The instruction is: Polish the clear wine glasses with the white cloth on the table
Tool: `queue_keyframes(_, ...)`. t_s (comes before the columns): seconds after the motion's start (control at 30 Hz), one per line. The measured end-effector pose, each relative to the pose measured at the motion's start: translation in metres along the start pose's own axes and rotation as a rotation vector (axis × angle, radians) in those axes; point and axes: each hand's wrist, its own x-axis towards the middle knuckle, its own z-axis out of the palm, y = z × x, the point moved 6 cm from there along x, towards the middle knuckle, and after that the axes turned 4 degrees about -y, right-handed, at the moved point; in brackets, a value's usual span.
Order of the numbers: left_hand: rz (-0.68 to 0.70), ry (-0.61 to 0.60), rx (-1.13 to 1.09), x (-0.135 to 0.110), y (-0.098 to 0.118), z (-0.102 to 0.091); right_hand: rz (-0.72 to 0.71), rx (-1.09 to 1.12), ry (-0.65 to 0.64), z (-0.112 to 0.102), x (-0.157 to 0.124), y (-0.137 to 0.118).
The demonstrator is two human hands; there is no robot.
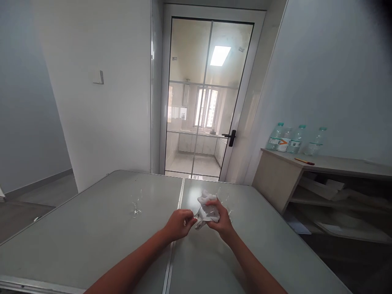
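Note:
My left hand is closed in a pinch on a small clear, shiny part of what looks like a glass, mostly covered by cloth. Beside it, my right hand grips a crumpled white cloth wrapped about the other end of that clear piece. Both hands are over the table, close to its middle seam. Left of them, a transparent stemmed glass stands on the tabletop, its outline faint. Behind my right hand, another clear glass shows in part.
The grey folding table has a metal seam down its middle. At right, a wooden shelf unit carries several plastic bottles and a red-and-yellow pen-like object. Beyond the table is a glazed door with a black handle.

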Motion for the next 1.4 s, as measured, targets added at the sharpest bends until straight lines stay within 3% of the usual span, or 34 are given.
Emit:
queue_keyframes(0.1, -0.107, -0.197, -0.321, 0.001, -0.005, 0.008, -0.024, 0.07, -0.084, -0.001, -0.001, -0.001)
queue_keyframes(0.23, -0.344, -0.444, -0.707, -0.006, -0.009, 0.025, 0.062, 0.237, -0.113, 0.0, -0.005, 0.012)
queue_keyframes(0.43, -0.491, -0.672, -0.907, -0.015, -0.013, 0.027, 0.048, 0.232, -0.198, 0.0, -0.008, 0.015)
queue_keyframes(0.53, -0.449, -0.586, -0.721, -0.009, -0.022, 0.023, 0.08, 0.211, -0.229, 0.001, -0.006, 0.012)
queue_keyframes(0.7, -0.115, -0.101, -0.093, 0.002, -0.017, 0.005, 0.192, 0.213, -0.165, 0.003, -0.003, 0.02)
queue_keyframes(0.8, 0.025, 0.022, 0.159, -0.001, -0.008, 0.002, 0.185, 0.192, -0.147, 0.004, -0.003, 0.024)
queue_keyframes(0.93, -0.02, -0.069, 0.061, 0.0, -0.011, 0.007, 0.091, 0.182, -0.126, 0.003, -0.002, 0.025)
queue_keyframes(1.13, -0.342, -0.31, -0.432, 0.0, -0.031, 0.025, -0.114, 0.204, -0.147, 0.006, 0.001, 0.011)
queue_keyframes(1.27, -0.551, -0.509, -0.584, -0.009, -0.041, 0.038, -0.065, 0.165, -0.225, 0.012, -0.001, 0.013)
queue_keyframes(1.33, -0.557, -0.489, -0.543, -0.009, -0.042, 0.038, 0.016, 0.174, -0.219, 0.01, -0.002, 0.018)
queue_keyframes(1.4, -0.433, -0.324, -0.382, -0.003, -0.039, 0.03, 0.097, 0.197, -0.153, 0.005, -0.002, 0.024)
